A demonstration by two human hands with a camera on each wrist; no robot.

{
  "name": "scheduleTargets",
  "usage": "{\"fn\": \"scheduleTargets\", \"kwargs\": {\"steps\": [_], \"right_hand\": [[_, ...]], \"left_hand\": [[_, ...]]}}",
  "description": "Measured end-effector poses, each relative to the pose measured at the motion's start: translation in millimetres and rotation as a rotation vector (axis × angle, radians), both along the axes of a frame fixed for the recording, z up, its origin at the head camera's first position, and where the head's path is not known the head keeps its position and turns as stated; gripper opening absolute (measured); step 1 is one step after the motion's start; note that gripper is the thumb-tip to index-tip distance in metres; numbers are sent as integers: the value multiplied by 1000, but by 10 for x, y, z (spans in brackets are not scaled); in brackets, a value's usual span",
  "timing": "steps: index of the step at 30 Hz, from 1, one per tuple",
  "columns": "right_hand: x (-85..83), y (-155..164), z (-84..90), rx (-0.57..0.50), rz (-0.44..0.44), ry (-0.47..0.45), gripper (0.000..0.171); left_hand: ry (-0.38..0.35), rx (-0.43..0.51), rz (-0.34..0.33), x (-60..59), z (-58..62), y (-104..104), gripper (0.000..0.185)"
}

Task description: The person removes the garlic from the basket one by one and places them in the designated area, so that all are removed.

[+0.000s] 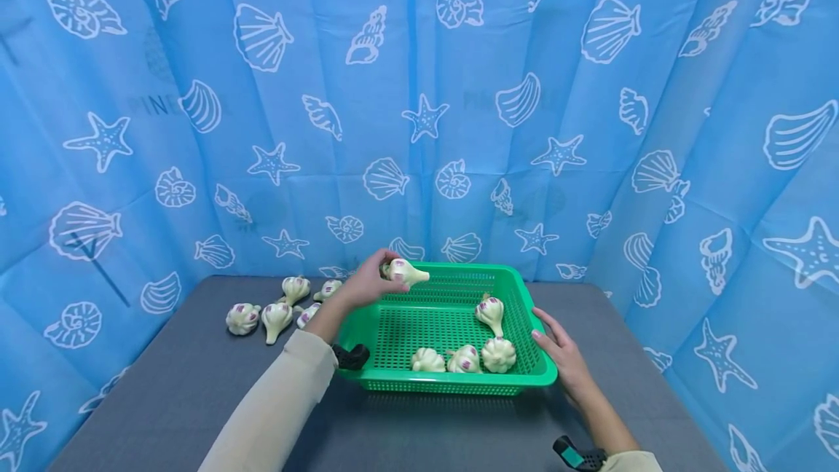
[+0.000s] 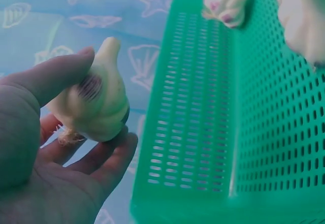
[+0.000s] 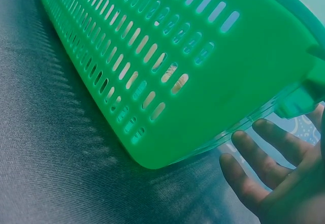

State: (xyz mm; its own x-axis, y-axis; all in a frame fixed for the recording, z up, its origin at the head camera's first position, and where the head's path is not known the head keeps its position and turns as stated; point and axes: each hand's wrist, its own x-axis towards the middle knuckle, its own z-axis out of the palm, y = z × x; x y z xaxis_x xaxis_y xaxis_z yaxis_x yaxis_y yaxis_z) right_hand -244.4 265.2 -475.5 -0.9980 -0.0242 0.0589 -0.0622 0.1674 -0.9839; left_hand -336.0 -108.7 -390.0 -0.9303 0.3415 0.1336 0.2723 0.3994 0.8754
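Where the grey table [image 1: 197,399] meets the blue seashell curtain [image 1: 459,93], faint "PINE" lettering shows through. Right hand [image 1: 565,359], fingers straight, touches the green basket [image 1: 452,383] rim. Left hand [image 1: 367,284] pinches a garlic bulb [image 1: 404,272] above the basket's far-left corner, stem pointing right, long axis horizontal.

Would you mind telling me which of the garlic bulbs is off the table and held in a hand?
The garlic bulb in the left hand, above the basket rim. The others lie on the table or in the basket.
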Motion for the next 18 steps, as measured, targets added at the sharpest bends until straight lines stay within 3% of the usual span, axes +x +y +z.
{"fn": "scheduleTargets", "kwargs": {"steps": [8, 18], "right_hand": [[0, -3, -6, -13, -8, 4, 57], [-3, -12, -8, -22, -19, -15, 56]], "left_hand": [[40, 110, 77, 156, 129, -198, 60], [82, 260, 138, 388, 110, -506, 63]]}}
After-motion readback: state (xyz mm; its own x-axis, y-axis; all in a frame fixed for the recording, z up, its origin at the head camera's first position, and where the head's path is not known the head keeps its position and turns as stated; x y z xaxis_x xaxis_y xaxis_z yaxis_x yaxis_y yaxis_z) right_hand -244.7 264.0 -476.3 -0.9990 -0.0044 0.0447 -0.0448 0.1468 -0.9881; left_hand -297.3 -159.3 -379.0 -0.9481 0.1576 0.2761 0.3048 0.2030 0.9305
